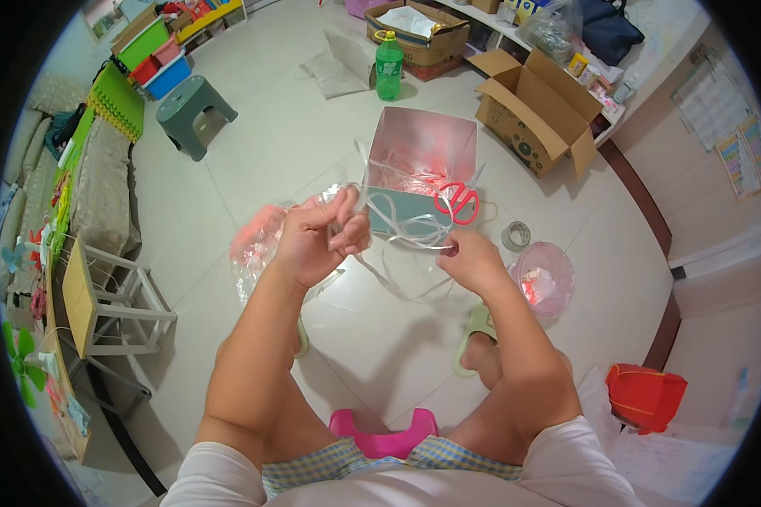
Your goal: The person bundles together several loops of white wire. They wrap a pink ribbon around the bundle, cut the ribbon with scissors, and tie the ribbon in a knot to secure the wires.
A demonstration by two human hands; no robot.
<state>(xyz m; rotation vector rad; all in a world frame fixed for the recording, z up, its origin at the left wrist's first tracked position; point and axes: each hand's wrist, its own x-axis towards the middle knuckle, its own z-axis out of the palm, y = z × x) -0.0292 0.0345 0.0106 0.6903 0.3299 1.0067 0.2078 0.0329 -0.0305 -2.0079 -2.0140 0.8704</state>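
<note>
My left hand (320, 237) is raised with its fingers closed around a clear plastic piece (360, 198) and white ribbon. Between the hands, loose loops of the ribbon (412, 236) hang in front of an open box with pink inner walls and a grey-green side (387, 212). Thumb and fingertips of my right hand (474, 261) pinch the ribbon at the right. Red-handled scissors (460, 204) appear by the box's right front corner; what supports them is unclear. Pink material and clear wrapping (426, 182) lie inside the box. A clear bag with pink contents (257, 244) is left of my left hand.
A tape roll (515, 236) and a pink translucent bin (561, 279) are on the right. Behind stand a green bottle (389, 70) and an open cardboard carton (526, 120). A grey-green stool (193, 108) and a wooden-topped stool (79, 298) stand left.
</note>
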